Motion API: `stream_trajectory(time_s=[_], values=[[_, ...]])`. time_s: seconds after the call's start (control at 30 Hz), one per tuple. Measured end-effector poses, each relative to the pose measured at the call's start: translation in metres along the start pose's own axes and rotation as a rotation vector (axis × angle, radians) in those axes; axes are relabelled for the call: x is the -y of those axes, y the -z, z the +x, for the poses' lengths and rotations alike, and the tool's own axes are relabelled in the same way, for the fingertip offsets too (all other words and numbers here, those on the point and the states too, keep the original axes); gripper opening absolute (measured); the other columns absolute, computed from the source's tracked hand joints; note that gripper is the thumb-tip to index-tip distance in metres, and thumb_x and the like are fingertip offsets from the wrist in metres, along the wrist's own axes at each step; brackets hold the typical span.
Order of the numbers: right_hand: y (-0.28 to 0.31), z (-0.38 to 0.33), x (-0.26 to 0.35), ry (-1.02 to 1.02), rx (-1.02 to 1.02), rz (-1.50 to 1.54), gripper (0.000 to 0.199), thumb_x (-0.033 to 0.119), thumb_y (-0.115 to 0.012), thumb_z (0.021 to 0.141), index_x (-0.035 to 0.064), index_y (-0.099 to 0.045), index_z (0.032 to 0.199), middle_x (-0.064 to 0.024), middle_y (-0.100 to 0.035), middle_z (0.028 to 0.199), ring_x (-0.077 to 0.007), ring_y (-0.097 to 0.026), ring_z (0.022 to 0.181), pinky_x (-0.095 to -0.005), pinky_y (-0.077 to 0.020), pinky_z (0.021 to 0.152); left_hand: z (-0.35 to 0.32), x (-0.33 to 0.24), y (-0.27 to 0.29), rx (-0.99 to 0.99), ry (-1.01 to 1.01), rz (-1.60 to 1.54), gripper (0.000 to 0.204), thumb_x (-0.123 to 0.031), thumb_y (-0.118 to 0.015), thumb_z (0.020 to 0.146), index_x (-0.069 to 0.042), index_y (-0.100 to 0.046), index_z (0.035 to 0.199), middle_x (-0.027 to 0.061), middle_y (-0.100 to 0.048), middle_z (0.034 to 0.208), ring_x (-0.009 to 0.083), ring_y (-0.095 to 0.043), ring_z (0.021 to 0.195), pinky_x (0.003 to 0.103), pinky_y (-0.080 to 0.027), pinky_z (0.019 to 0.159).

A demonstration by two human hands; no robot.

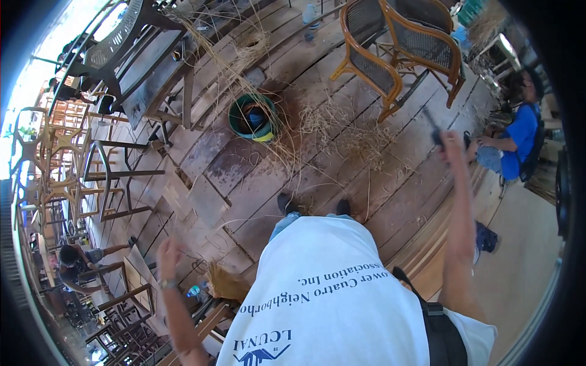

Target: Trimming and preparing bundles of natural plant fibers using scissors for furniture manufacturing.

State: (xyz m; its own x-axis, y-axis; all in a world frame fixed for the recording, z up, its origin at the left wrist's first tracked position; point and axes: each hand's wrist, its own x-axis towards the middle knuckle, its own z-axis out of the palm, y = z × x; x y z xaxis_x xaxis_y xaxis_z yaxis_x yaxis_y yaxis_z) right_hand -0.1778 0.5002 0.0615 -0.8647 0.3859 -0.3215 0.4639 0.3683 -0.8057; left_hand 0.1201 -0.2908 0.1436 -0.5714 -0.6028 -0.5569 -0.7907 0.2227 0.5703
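My right hand [453, 146] is raised on the right side, its fingers closed round a dark, slim tool [436, 133] that points away from me. Motion blurs the tool, so its exact kind is unclear. Out to the left, my left hand [169, 251] hangs in the air, smeared by movement, and its fingers cannot be made out. Ahead of my feet stands a green bucket [234, 117] with dark and blue things inside. Long pale rattan-like strips [282, 143] trail over its edge, and curled scraps [363, 139] litter the planks beside it.
Two wooden armchairs [373, 76] with dark woven backs stand far right. A person in a blue shirt [526, 135] sits beyond my right hand. Bare chair frames [101, 177] crowd the left, where another person [76, 259] bends by a frame. A workbench [160, 79] stands far left.
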Motion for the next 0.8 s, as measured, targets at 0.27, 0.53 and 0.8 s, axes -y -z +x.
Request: stream_trajectory(time_s=[0.27,0.53,0.8], values=[[-0.139,-0.079,0.072,0.125,0.726,-0.034,0.018,0.027,-0.045,0.103,0.0127,-0.046,0.093,0.0005,-0.053,0.070,-0.0056,-0.049,0.054,-0.0226,-0.0396,0.044,0.006,-0.167,-0.224,0.114,-0.941,0.581,0.026,-0.030,-0.061,0.089,-0.008,-0.071,0.099,0.0139,-0.066,0.091,0.0251,-0.063,0.082,0.038,-0.048,0.069],[-0.142,-0.115,0.130,0.248,1.133,-0.081,0.022,0.030,-0.048,0.102,0.0112,-0.050,0.090,0.0025,-0.055,0.069,-0.0035,-0.047,0.054,-0.0194,-0.0390,0.049,0.003,-0.312,-0.227,0.635,-1.151,0.661,0.036,-0.038,-0.067,0.082,-0.004,-0.072,0.092,0.0133,-0.069,0.083,0.0255,-0.064,0.078,0.036,-0.049,0.073],[-0.166,-0.166,0.128,0.467,1.263,-0.296,0.023,0.027,-0.056,0.098,0.0068,-0.052,0.089,-0.0010,-0.060,0.068,-0.0042,-0.053,0.054,-0.0227,-0.0426,0.048,0.040,-0.354,-0.236,0.647,-1.111,0.764,0.035,-0.039,-0.070,0.083,-0.005,-0.072,0.092,0.0118,-0.064,0.093,0.0222,-0.062,0.080,0.034,-0.047,0.073]])
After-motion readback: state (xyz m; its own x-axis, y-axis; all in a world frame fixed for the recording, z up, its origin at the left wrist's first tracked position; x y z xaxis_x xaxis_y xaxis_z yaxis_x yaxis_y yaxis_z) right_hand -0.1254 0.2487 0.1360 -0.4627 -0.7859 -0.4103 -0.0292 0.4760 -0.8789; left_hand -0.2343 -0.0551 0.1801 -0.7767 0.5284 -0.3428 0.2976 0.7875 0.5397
